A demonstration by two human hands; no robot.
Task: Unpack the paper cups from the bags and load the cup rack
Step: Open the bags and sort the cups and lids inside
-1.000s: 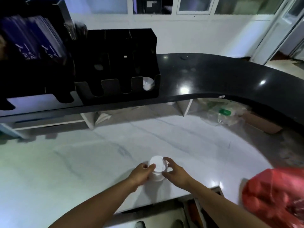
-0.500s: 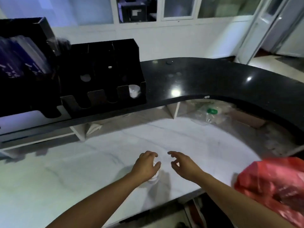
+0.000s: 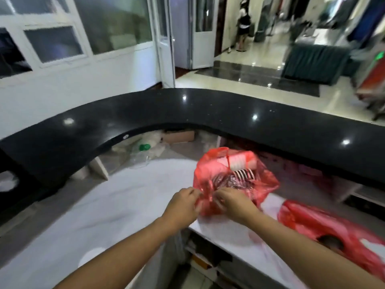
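A red plastic bag (image 3: 264, 182) stands on the white marble counter (image 3: 129, 197), with striped and white paper cups (image 3: 242, 174) showing inside it. My left hand (image 3: 183, 205) and my right hand (image 3: 235, 202) both pinch the bag's near edge at its knot. A second red bag (image 3: 325, 228) lies at the right, blurred. The white cup stack (image 3: 92, 256) I left stands on the counter, half hidden behind my left forearm. Only the dark corner of the cup rack (image 3: 12, 184) shows at the far left edge.
A raised curved black countertop (image 3: 229, 113) rings the white counter. Under it lie clear plastic wrapping with a green cap (image 3: 144, 147) and a cardboard box (image 3: 181, 136). Beyond are a white door, a shiny lobby floor and a person standing far off (image 3: 242, 24).
My view has swung right, away from the rack. Both hands left the white cup stack on the counter and moved right to take hold of the red bag.
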